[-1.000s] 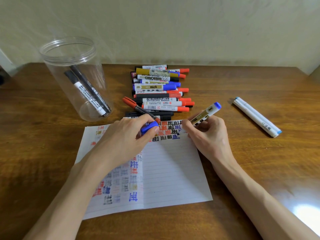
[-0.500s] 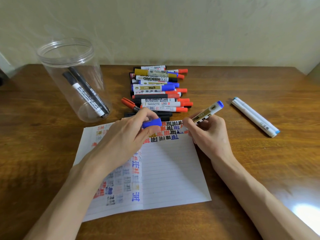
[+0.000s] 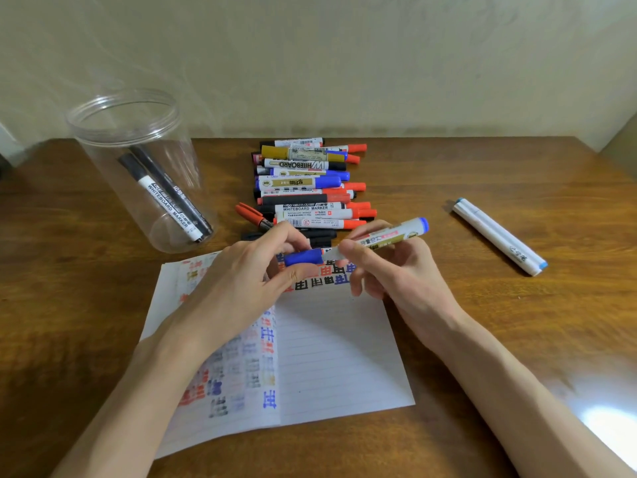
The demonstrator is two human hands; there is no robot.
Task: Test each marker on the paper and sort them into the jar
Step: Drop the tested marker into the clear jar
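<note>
- Lifted off the paper (image 3: pixel 337 357) since the earlier frames, the marker (image 3: pixel 386 236) has been brought tip-first to the cap (image 3: pixel 303 258), which has been moved right to meet it; the two are now touching or nearly so.
- On the table (image 3: pixel 517 332) the lined paper is laid flat, with red, blue and black characters written along its top and down its left half.
- At the back left a clear, open jar (image 3: pixel 103 139) is stood, with two black markers (image 3: pixel 165 198) leaned inside; "WHITEBOARD MARKER" can be read on one.
- Behind the paper a pile (image 3: pixel 310 188) of capped markers is stacked; "WHITEBOARD MARKER" is printed on one barrel, "WHITEBOARD" upside down on another.
- The blue cap is pinched between thumb and fingers of the left hand (image 3: pixel 241 281).
- The marker is gripped in the curled fingers of the right hand (image 3: pixel 389 270), above the paper's top edge, with its blue end tilted up to the right.
- A white barrel with a gold band is seen on it; its print cannot be read.
- A white pen (image 3: pixel 499 236) with light-blue ends is laid alone at the right.
</note>
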